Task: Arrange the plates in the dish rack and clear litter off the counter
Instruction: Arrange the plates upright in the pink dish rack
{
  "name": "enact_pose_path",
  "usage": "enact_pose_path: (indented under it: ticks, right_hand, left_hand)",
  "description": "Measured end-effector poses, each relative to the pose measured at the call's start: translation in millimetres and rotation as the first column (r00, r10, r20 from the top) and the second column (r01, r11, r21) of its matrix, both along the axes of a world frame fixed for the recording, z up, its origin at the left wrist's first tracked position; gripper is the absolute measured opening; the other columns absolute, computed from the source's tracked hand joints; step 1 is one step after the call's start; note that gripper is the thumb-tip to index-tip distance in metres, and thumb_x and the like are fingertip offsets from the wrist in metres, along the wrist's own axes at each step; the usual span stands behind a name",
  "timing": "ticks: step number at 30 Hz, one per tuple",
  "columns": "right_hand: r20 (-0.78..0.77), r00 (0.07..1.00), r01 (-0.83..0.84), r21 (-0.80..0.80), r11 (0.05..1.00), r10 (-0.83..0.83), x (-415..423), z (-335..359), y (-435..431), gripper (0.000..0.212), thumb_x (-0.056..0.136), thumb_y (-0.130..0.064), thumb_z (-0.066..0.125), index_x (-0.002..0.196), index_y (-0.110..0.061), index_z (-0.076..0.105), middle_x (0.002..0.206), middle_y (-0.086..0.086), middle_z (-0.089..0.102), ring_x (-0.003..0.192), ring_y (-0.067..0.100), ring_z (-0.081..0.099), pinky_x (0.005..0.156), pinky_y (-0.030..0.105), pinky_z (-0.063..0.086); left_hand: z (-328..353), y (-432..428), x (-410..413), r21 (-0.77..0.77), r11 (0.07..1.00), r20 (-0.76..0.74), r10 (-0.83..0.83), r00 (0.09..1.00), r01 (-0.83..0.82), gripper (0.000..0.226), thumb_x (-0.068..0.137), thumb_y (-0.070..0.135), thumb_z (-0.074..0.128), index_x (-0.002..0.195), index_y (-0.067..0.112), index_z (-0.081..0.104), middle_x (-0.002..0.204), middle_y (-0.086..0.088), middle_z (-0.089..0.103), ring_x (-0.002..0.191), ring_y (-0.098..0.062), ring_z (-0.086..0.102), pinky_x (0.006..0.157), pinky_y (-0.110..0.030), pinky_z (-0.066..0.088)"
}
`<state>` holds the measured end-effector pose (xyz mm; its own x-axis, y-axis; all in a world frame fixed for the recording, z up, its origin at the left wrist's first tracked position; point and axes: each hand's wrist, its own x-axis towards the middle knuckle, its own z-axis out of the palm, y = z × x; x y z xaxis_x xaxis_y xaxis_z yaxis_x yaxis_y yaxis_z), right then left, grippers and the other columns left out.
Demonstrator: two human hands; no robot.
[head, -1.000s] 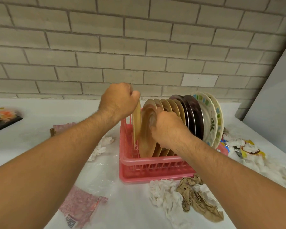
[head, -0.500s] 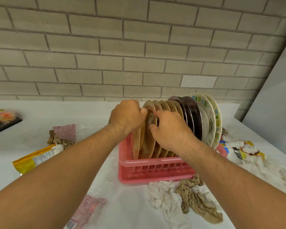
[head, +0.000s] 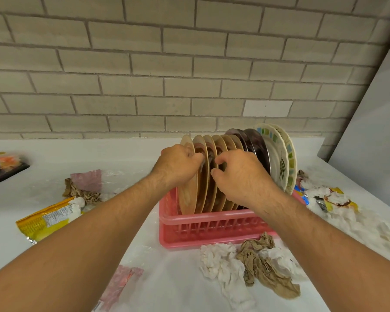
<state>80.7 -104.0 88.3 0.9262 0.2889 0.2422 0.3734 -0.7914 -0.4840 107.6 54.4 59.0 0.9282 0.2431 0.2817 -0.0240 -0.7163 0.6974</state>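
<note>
The plates stand on edge in a pink rack (head: 212, 224). The left hand (head: 178, 167) curls over the rim of the end plate (head: 187, 199), its fingertips hidden behind it. The right hand (head: 239, 176), just beside, pinches the rims of the tan plates (head: 221, 199), covering their middles. Right of that hand stand dark plates (head: 254, 145), then patterned plates (head: 277, 158). Below its forearm, tissue (head: 221, 260) and brown paper (head: 263, 266) lie on the worktop (head: 167, 278). Far left of the left hand lies a yellow packet (head: 47, 219), its print too small to read.
</note>
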Motion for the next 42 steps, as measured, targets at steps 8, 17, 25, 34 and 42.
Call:
enact_pose_path:
  ticks: [8,17,25,34,42]
  right_hand:
    - [-0.036,0.999,-0.028,0.061,0.998,0.03,3,-5,-9,0.023,0.092,-0.031,0.057,0.112,-0.022,0.063,0.071,-0.005,0.063,0.062,0.01,0.063,0.06,0.029,0.057]
    - [-0.028,0.997,-0.072,0.051,0.996,0.073,-2,-6,-33,0.03,0.093,-0.031,0.055,0.121,-0.02,0.06,0.068,-0.007,0.059,0.057,0.007,0.061,0.053,0.022,0.048]
    - [-0.048,0.992,-0.113,0.065,0.992,0.116,-13,-6,-55,0.02,0.092,-0.032,0.055,0.102,-0.015,0.062,0.069,0.002,0.064,0.062,0.017,0.066,0.063,0.036,0.058]
    - [-0.047,0.986,-0.154,0.067,0.986,0.157,-16,-7,-57,0.035,0.093,-0.034,0.054,0.125,-0.021,0.058,0.079,-0.002,0.062,0.066,0.011,0.062,0.058,0.025,0.049]
    - [-0.015,0.987,-0.158,0.059,0.986,0.159,-14,-7,-59,0.03,0.094,-0.033,0.054,0.119,-0.02,0.061,0.076,-0.001,0.064,0.067,0.013,0.063,0.064,0.03,0.055]
  left_hand:
    - [-9,-2,-12,0.037,0.999,0.017,0.011,1.0,-0.012,0.035,0.086,0.035,0.054,0.053,0.022,0.051,0.045,0.008,0.046,0.038,-0.004,0.045,0.044,-0.022,0.036]
    - [5,-7,-32,0.396,0.913,0.025,0.1,0.995,-0.102,0.038,0.091,0.033,0.043,0.055,0.022,0.047,0.052,0.003,0.051,0.046,-0.011,0.049,0.044,-0.022,0.031]
    - [21,-21,-36,0.522,0.84,-0.069,0.214,0.974,-0.147,0.034,0.091,0.036,0.041,0.064,0.018,0.051,0.065,-0.001,0.057,0.058,-0.015,0.054,0.047,-0.026,0.034]
    - [13,-31,-38,0.425,0.872,-0.064,0.296,0.953,-0.242,0.04,0.095,0.035,0.038,0.067,0.014,0.056,0.065,-0.004,0.059,0.058,-0.016,0.056,0.049,-0.025,0.038]
    - [17,-33,-35,0.446,0.859,-0.083,0.319,0.944,-0.251,0.039,0.096,0.036,0.037,0.07,0.013,0.056,0.069,-0.004,0.06,0.06,-0.015,0.057,0.048,-0.025,0.037]
